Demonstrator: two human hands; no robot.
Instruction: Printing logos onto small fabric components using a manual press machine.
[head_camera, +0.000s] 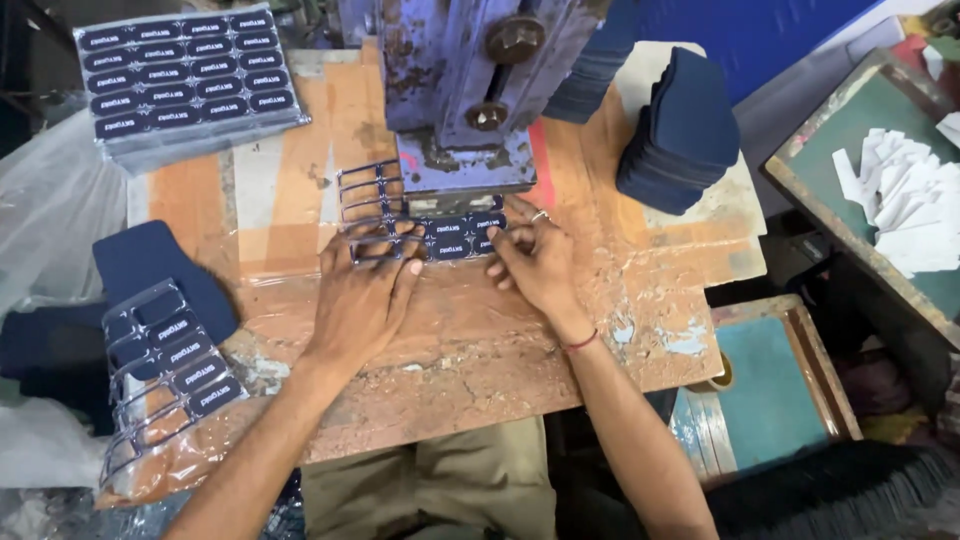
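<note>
Worn wooden bench (470, 370): left hand (362, 300), right hand (535, 258) flat on label sheet (455, 240) under press (465, 90)

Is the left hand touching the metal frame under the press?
Touching. The head view shows the left hand lying flat with its fingers resting across the bars of the metal frame, no gap visible.

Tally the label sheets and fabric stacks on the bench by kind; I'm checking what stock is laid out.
Clear plastic label sheets: 3, namely the sheet under the press held by the left hand and right hand, the full sheet at top left, the part-emptied sheet at lower left.
Dark blue fabric stacks: 2, namely right stack, left piece.
Total: 5
</note>
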